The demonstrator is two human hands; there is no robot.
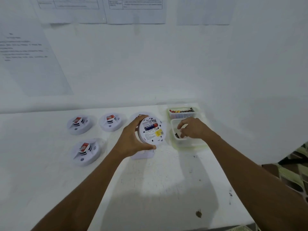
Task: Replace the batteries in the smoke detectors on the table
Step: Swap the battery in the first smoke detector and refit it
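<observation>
- White table [50,172] stands against a paper-hung wall.
- Left hand [131,139] grips the upturned smoke detector [152,130]; a battery [150,126] sits in its bay.
- Right hand [191,129], just right of the detector, dips into a clear tub [190,145]; I cannot tell whether it holds anything.
- Probably mid-swap; the next cell needs its polarity matched.

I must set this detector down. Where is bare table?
Bare: near middle of the white table, between the forearms, and left of three round white smoke detectors. Crowded: far right, two clear plastic tubs by the right hand.

Bare forearms [93,180], a ring [139,115] on the left hand [131,139]
</observation>
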